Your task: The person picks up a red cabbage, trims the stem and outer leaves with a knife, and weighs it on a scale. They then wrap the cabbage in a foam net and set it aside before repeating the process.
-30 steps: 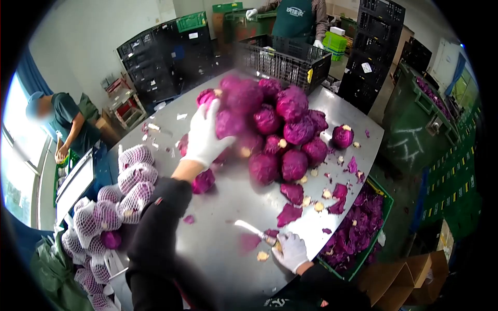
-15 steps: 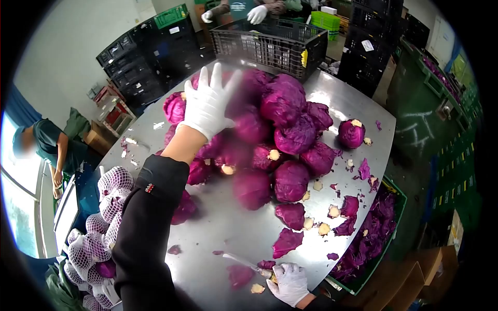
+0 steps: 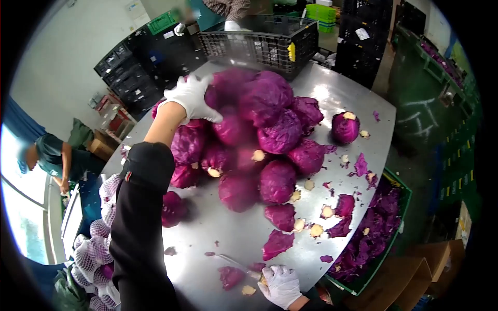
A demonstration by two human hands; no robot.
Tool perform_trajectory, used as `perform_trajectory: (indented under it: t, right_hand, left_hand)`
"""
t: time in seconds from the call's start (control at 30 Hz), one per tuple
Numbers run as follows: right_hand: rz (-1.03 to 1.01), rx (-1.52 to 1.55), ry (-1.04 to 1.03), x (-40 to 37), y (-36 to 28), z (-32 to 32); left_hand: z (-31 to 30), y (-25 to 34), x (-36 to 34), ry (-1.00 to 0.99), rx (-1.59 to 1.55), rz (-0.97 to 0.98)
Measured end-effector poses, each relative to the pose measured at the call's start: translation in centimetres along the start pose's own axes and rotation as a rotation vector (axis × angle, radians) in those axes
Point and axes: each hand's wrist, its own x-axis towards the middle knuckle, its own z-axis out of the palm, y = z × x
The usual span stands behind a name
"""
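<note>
In a white glove, my left hand (image 3: 191,98) reaches to the far left of a heap of red cabbages (image 3: 280,132). Its fingers and thumb curve round a red cabbage (image 3: 211,97) at the back, partly hidden by the hand and blurred. Near the table's front edge, my gloved right hand (image 3: 281,286) grips a knife (image 3: 233,261) by its handle, the blade pointing left over the metal. Beside the blade lie a loose purple leaf piece (image 3: 231,277) and a pale cut stem end (image 3: 248,290).
Netted cabbages (image 3: 93,254) are piled at the left. A green crate (image 3: 363,280) of trimmed leaves stands below the right edge of the metal table (image 3: 207,236). Behind the heap is a black crate (image 3: 259,46), with a person beyond it. Another person (image 3: 54,158) works at the left.
My left hand has come down from a raised, spread pose onto a cabbage at the back left, its fingers now bent. The right hand keeps the knife low. The view has shifted slightly.
</note>
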Motion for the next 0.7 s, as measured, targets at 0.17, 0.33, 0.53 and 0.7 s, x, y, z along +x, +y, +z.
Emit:
perform_trajectory:
  t: [0.17,0.33,0.53,0.7]
  right_hand:
    - [0.005,0.007,-0.037,0.4,-0.1,-0.7]
    - [-0.007,0.028,-0.056,0.3,-0.3,-1.3]
    - [-0.061,-0.072,-0.082,1.1,-0.9,-1.5]
    - [0.0,0.144,0.05,1.0,0.9,-0.3]
  left_hand:
    - [2.0,-0.9,-0.8,0.149,-0.022,0.101]
    - [4.5,-2.7,-2.2,0.48,-0.25,0.18]
    - [4.4,-2.7,-10.4,0.333,-1.941,-0.008]
    - [7.3,-0.8,-21.2,0.021,-2.644,-0.167]
